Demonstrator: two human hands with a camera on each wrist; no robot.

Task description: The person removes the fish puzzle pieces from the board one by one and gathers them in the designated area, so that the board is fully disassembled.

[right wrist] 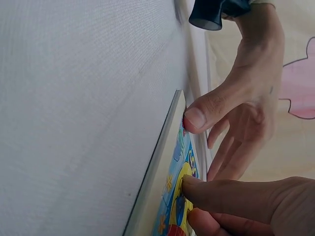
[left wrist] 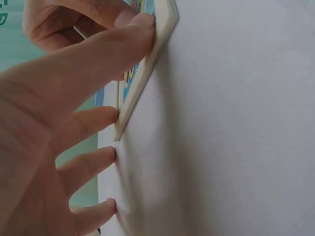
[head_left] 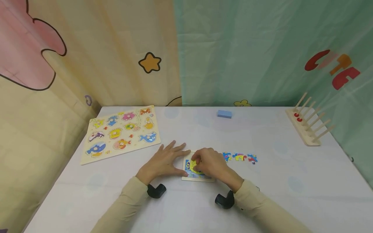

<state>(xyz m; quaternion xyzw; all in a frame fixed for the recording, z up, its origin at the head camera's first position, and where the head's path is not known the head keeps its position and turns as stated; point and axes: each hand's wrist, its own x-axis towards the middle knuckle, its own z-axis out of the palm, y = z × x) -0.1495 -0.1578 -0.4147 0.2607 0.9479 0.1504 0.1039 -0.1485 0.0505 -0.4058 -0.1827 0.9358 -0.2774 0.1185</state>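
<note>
Head view: a wooden-framed jigsaw tray (head_left: 198,180) lies flat on a white tablecloth (head_left: 186,207), between the left hand (head_left: 163,163) at its 9 o'clock and the right hand (head_left: 214,165) at its 3 o'clock. The left fingers are spread wide; the thumb rests on the frame near its 7 o'clock corner and the index fingertip touches near its 11 o'clock corner. Left wrist view shows 2 more fingertips of that hand meeting the cloth just beside the frame.

The right hand is bent over the tray, thumb and index fingertips on the yellow part of the picture (head_left: 192,166); whether they pinch a piece or only press it, I cannot tell. Right wrist view shows that yellow area within a blue sea scene.

Just beside the right hand, towards 3 o'clock, lie 3 loose jigsaw pieces (head_left: 240,157) in a row. From the tray, an animal knob puzzle board (head_left: 137,144) lies at 10 o'clock, a blue rectangular block (head_left: 224,114) at 1 o'clock, and a wooden peg rack (head_left: 311,141) with 2 red pieces (head_left: 299,119) at 2 o'clock. A cream and green cartoon curtain (head_left: 233,64) hangs behind, at 12 o'clock.
</note>
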